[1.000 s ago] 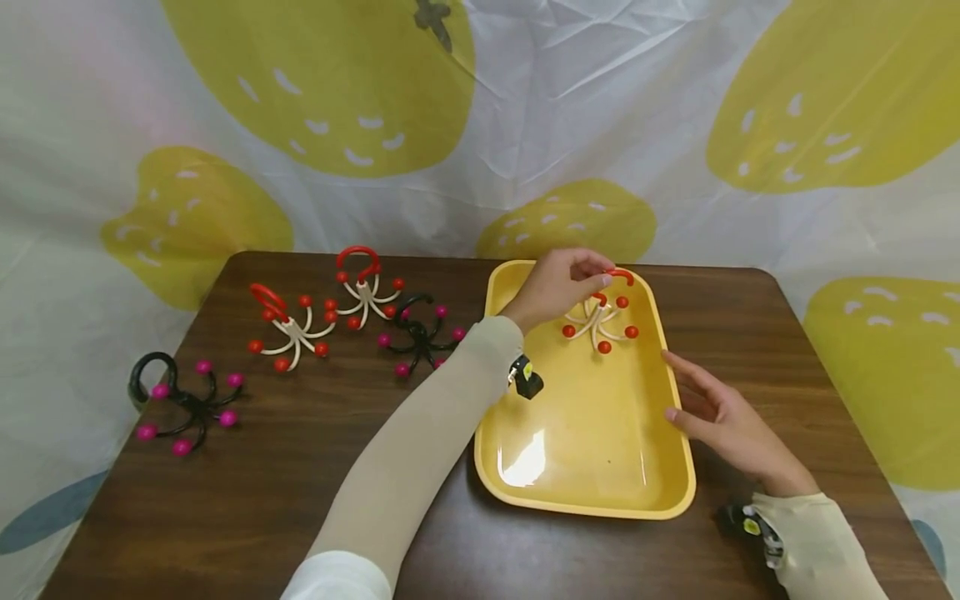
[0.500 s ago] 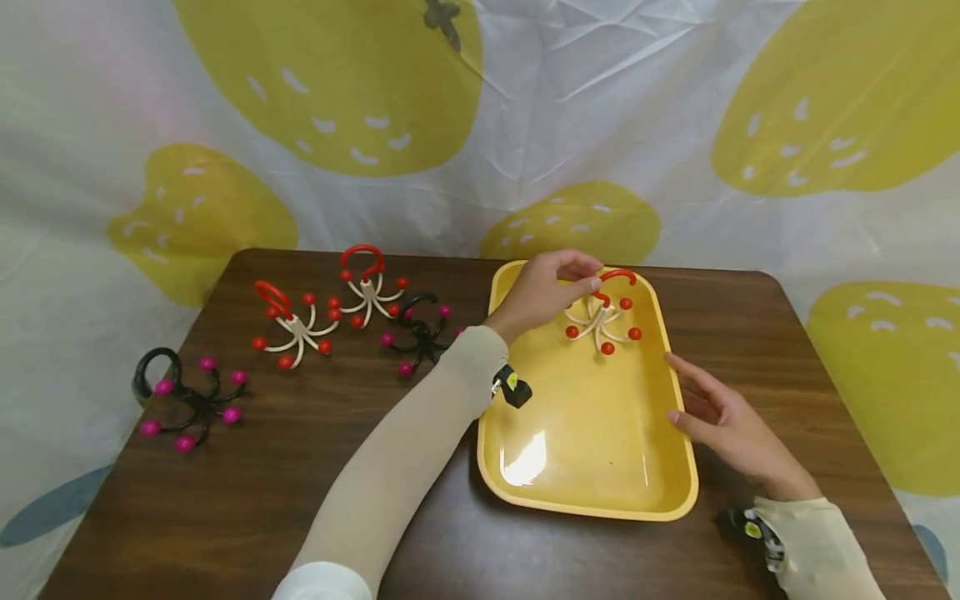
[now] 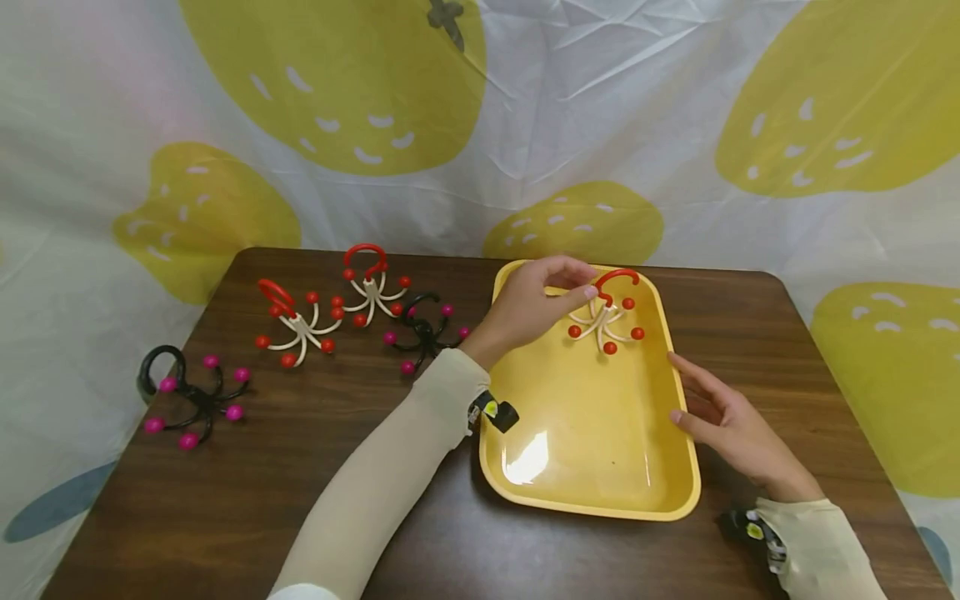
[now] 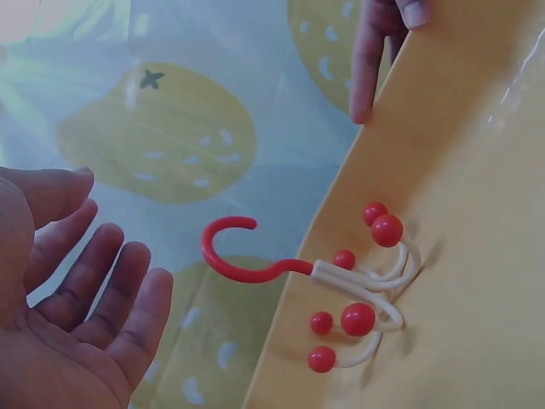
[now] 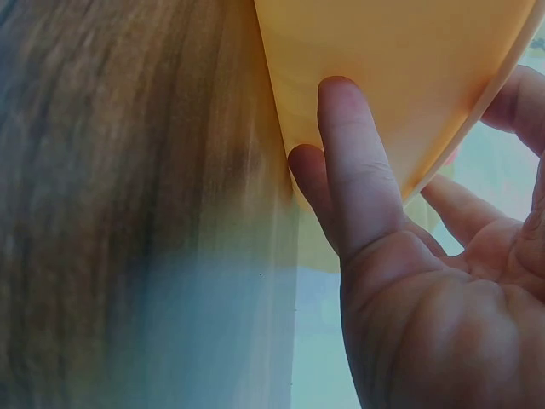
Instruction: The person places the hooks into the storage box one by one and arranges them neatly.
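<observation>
A cream octopus-shaped hanger [image 3: 603, 321] with red ball tips and a red hook stands at the far end of the yellow tray [image 3: 592, 502]. My left hand [image 3: 528, 300] is just left of its hook; the left wrist view shows a gap between the relaxed fingers and the red hook [image 4: 230, 268]. My right hand [image 3: 738, 433] holds the tray's right side, thumb over the rim and fingers against the outer wall [image 5: 400, 77]. Further left are two more cream-and-red hangers [image 3: 300, 329] [image 3: 371, 289], plus two black hangers [image 3: 201, 402] [image 3: 424, 332] with pink balls.
The dark wooden table [image 3: 315, 450] carries everything. A white cloth [image 3: 547, 117] with yellow fruit prints hangs behind it. The tray's wall rises between the table and its inside. A camera [image 3: 495, 412] sits on the left wrist, another [image 3: 753, 529] on the right.
My left hand has drawn back to the left from the red hook, leaving the hanger standing in the tray. The right hand stays at the tray's side. The view has shifted slightly.
</observation>
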`<state>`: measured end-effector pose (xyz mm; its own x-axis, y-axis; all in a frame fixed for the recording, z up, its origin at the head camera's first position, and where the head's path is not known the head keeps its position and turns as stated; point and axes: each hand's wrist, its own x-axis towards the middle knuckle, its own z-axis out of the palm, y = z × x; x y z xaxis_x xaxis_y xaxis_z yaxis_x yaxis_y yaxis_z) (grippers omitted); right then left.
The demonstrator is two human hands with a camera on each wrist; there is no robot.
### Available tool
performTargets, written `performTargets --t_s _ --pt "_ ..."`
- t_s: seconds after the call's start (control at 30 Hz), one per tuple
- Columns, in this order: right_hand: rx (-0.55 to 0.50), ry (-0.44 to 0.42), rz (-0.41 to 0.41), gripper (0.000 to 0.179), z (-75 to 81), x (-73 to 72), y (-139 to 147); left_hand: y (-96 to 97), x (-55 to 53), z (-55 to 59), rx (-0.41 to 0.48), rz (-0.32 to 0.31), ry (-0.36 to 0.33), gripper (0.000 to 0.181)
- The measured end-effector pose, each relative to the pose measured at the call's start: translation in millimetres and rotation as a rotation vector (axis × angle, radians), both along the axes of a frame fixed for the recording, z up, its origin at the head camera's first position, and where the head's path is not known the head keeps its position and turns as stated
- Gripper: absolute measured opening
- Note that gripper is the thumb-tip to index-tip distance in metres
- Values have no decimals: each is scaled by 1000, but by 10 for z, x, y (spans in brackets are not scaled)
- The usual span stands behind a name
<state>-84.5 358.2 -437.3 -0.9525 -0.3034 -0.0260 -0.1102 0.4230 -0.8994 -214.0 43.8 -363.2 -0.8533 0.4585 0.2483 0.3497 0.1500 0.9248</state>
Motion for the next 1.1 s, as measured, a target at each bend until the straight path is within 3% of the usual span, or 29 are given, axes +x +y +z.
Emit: performTargets --t_s 0.33,0.63,0.87,1.1 --pt "-7 -4 -13 77 -28 42 37 -423 285 61 94 6 45 26" --pt "-1 -15 -19 77 -5 47 28 -970 483 185 96 109 97 28" --pt "12 -23 -22 77 1 41 44 -1340 553 229 114 211 122 28" --pt "22 -42 -29 77 2 44 31 -1556 525 96 90 317 125 29"
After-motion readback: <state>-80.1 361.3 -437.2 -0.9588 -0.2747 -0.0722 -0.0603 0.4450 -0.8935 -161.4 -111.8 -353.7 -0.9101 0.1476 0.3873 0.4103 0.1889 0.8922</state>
